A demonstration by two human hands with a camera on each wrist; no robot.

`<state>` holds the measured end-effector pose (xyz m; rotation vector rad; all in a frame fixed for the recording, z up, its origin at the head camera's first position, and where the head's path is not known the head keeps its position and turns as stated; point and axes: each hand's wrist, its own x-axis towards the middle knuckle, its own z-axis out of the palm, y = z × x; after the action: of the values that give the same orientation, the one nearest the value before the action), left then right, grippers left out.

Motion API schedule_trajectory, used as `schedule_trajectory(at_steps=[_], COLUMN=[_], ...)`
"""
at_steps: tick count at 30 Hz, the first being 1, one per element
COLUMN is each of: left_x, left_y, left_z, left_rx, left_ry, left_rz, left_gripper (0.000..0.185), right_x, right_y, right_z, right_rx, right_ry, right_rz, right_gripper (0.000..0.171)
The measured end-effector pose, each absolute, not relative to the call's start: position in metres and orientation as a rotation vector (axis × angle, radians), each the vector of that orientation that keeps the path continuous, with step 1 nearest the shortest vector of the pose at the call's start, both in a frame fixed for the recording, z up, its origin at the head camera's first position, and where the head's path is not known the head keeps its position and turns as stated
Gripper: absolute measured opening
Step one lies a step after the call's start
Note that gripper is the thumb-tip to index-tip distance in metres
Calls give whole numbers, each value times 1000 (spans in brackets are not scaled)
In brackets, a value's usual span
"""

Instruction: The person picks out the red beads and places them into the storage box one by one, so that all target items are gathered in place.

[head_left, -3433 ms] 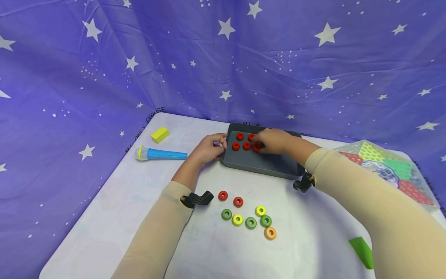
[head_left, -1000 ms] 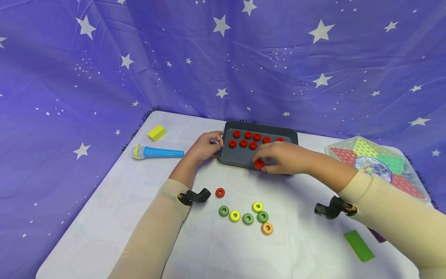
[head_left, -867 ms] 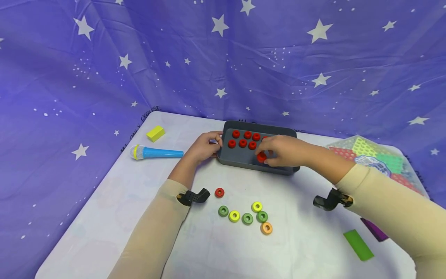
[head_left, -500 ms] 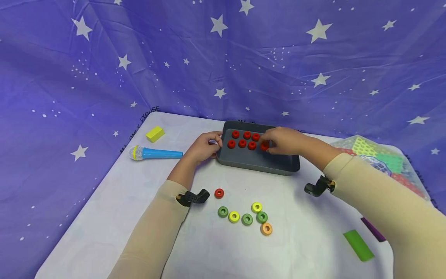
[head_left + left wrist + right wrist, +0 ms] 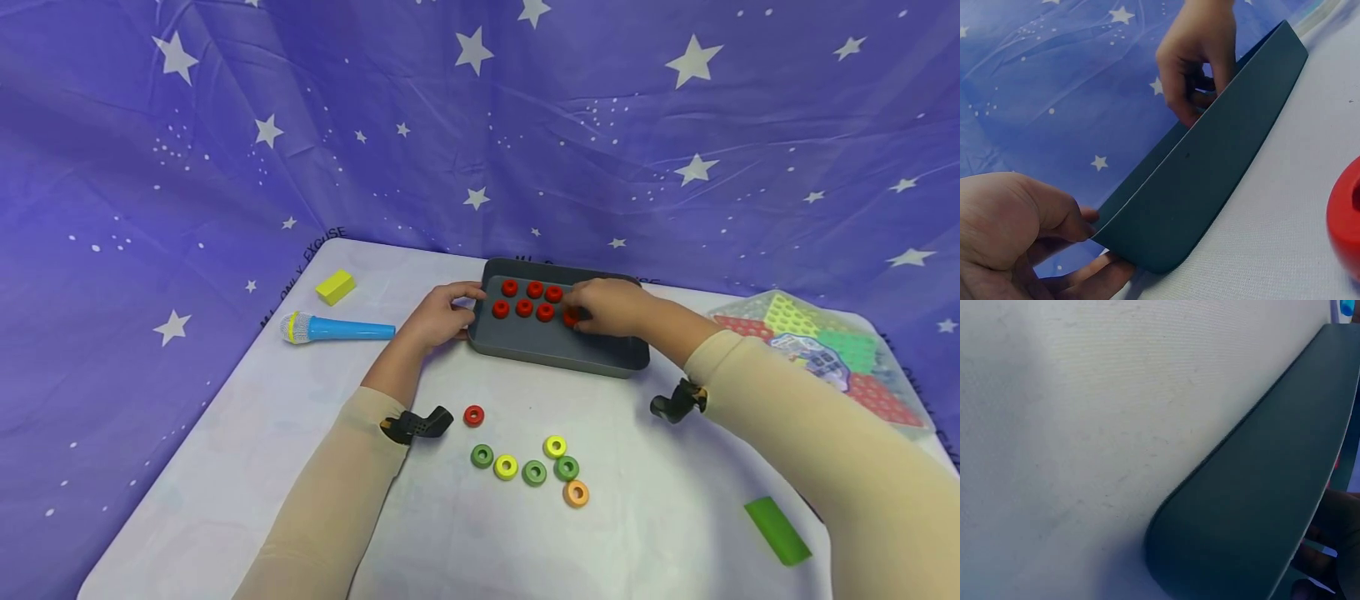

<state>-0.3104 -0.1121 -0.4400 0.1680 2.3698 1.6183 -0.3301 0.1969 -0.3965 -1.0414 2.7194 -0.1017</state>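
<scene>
Head cam: high, looks forward-down over the whole table (image 5: 315,500). Left wrist cam: table-level, close on tray (image 5: 1210,181) outer wall. Right wrist cam: closer still, tray (image 5: 1260,512) corner. All share tray (image 5: 555,354).

My left hand (image 5: 442,318) is curled, thumb on top. My right hand (image 5: 611,306) reaches forward, fingertips pinched.

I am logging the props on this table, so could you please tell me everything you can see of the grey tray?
The grey tray is a shallow, dark grey rectangle with rounded corners and a low wall, matte like plastic or metal. It lies flat on the white table near the far edge. Red rings sit in two rows inside. The left hand grips its left end; the right hand reaches in, setting a ring down.
</scene>
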Motion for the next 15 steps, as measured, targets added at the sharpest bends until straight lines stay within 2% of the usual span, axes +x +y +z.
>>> schedule_trajectory(at_steps=[9,15], left_x=[-309,-311], left_y=[-112,-112], left_z=[-440,-438], left_rx=[169,170], left_ry=[2376,2372], left_rz=[1604,1620], left_gripper=[43,44], right_x=[-324,-316], right_y=[197,188], right_z=[-394,-367], right_rx=[-1078,-1121], right_ry=[2779,2808], right_rz=[-83,-196], right_gripper=[38,42])
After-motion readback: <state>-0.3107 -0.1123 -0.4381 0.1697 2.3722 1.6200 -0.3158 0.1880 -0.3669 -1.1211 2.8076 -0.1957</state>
